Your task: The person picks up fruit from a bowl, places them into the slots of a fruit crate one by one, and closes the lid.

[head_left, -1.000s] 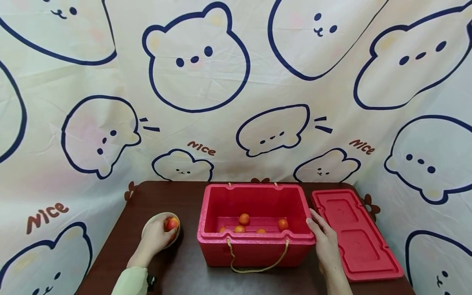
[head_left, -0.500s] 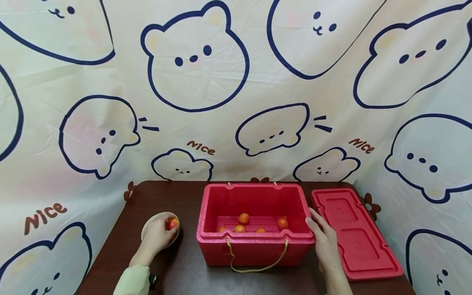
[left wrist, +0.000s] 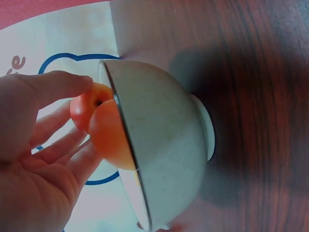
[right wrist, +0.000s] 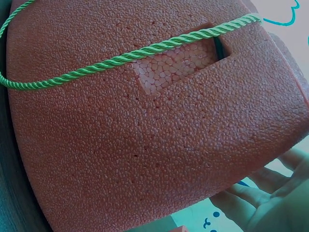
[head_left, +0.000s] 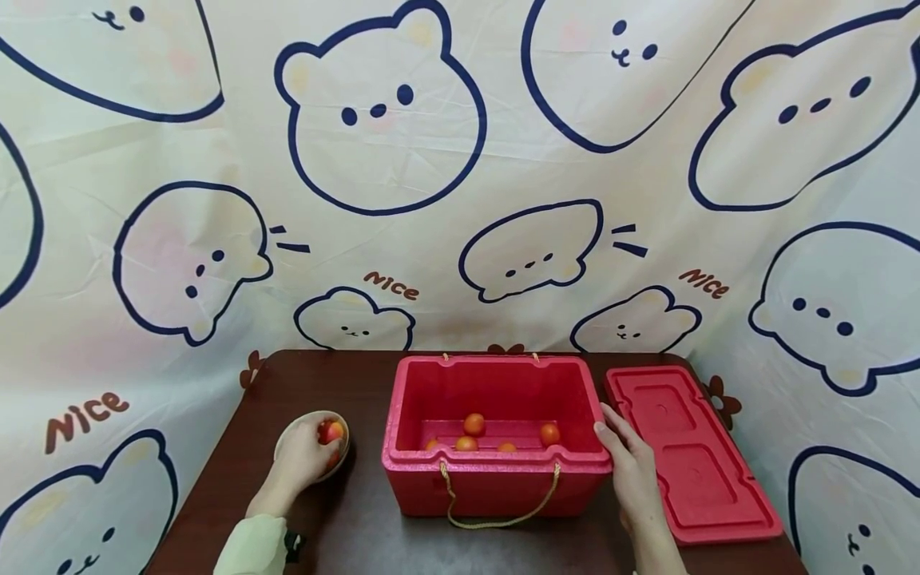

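Red fruit (head_left: 331,431) is in the bowl (left wrist: 159,140), near the bowl's two o'clock edge. The left hand (head_left: 300,457) pinches it between thumb and fingers. An orange fruit (left wrist: 110,137) is right beside it; the hand covers a lot, so I can't count them all. At three o'clock from the bowl is a red box (head_left: 503,491) with little oranges (head_left: 473,424) inside. A rope (head_left: 489,525) hangs on its six o'clock side. The right hand (head_left: 632,465) touches its three o'clock side, fingers pretty straight. Past that, also at three o'clock, lies a flat lid (head_left: 693,455).
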